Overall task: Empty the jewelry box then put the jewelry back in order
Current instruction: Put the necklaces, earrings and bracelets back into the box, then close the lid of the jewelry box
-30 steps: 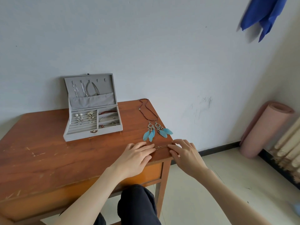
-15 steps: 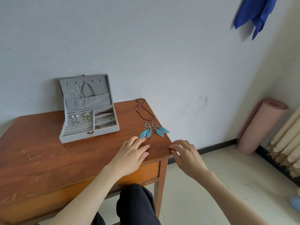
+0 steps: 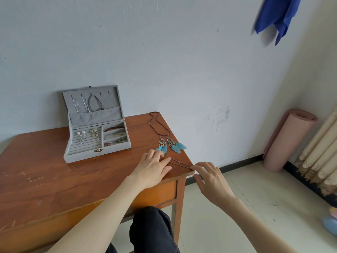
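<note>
A grey jewelry box (image 3: 81, 155) stands open on the wooden table (image 3: 54, 179), with chains hung in its lid and earrings, rings and bracelets in its compartments. Right of it lie a dark beaded necklace (image 3: 158, 123) and two blue feather earrings (image 3: 171, 145). A thin chain (image 3: 180, 163) is stretched along the table's right front corner. My left hand (image 3: 152, 168) lies flat with its fingertips on the chain's left end. The chain's right end is pinched by my right hand (image 3: 209, 177) at the table edge.
The table's right edge and front corner lie just under my hands. A rolled pink mat (image 3: 288, 139) leans against the wall on the floor at right, beside a curtain (image 3: 321, 157). A blue cloth (image 3: 277, 17) hangs on the wall. My dark-trousered knee (image 3: 151, 229) is below the table.
The two hands have drawn apart along the table corner, so the thin chain now lies stretched out longer between them. The view has shifted slightly.
</note>
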